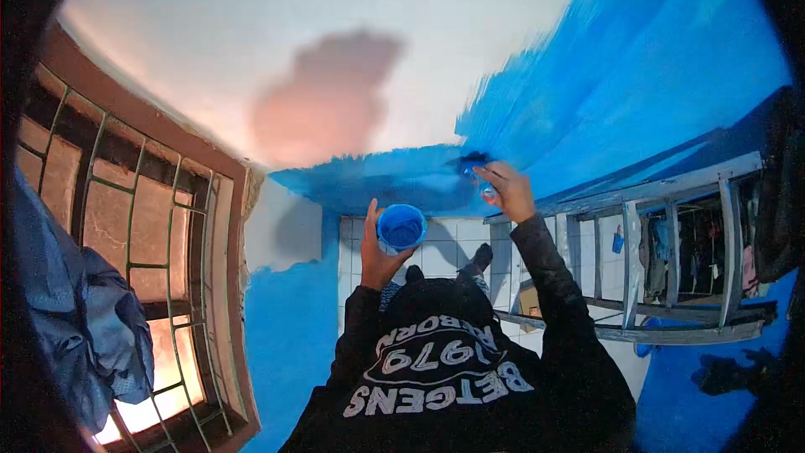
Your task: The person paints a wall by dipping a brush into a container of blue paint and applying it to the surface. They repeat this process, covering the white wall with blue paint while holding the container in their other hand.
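Note:
My left hand point(382, 262) is wrapped around a small tub of blue paint point(401, 228), held at waist height in front of me. Blue paint coats the inside of the tub. My right hand point(508, 189) is closed on the handle of a paintbrush point(484, 188), raised to the right of the tub. The brush's dark bristles are at the wall, against the blue-painted area point(587, 101). White, unpainted wall point(251, 0) spreads above and to the left of the blue, with ragged brush strokes along the border.
A wooden ladder point(629, 277) leans along the right side. On the left is a barred window point(142, 226) with a dark blue curtain point(75, 310). Pale floor tiles point(444, 247) lie below my feet. Clothes hang point(704, 243) behind the ladder.

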Available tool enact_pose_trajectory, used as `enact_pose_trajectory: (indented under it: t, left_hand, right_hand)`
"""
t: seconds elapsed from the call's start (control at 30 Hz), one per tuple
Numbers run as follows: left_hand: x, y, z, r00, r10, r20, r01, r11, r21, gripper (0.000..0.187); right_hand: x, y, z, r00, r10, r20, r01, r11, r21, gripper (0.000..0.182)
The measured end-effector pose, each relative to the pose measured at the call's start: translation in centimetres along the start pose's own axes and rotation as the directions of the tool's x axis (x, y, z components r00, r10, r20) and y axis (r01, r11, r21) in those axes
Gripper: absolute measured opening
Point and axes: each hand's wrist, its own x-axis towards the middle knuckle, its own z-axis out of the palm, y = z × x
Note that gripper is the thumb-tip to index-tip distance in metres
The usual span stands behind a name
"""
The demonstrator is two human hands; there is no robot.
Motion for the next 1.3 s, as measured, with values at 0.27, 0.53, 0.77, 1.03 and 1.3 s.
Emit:
enact_pose_trajectory:
  t: [0.27,0.53,0.77,1.03,1.3]
  left_hand:
    - [0.4,-0.5,0.1,1.000,-0.015,0.014,0.016,1.000,-0.019,0.121]
    - [0.6,-0.3,1.0,0.999,0.011,0.037,-0.007,0.993,-0.119,0.119]
    - [-0.1,-0.1,0.6,0.998,-0.026,0.049,0.032,0.992,-0.118,0.119]
    - [-0.1,-0.5,-0.6,1.000,-0.026,-0.001,0.026,0.995,-0.101,0.119]
    - [-0.1,-0.8,-0.6,1.000,0.008,0.020,-0.006,0.993,-0.115,0.118]
  right_hand:
    - [7.3,-4.6,-13.4,0.973,-0.129,-0.193,0.134,0.991,0.012,0.054]
    - [12.9,-8.7,-24.2,0.810,-0.373,-0.452,0.329,0.928,-0.176,0.033]
    - [10.1,-12.3,-22.9,0.844,-0.274,-0.461,0.217,0.960,-0.174,0.043]
    - [3.0,-5.4,-3.6,0.993,-0.110,-0.032,0.112,0.992,0.052,0.058]
    - [8.3,-6.6,-10.0,0.913,-0.217,-0.344,0.189,0.976,-0.113,0.052]
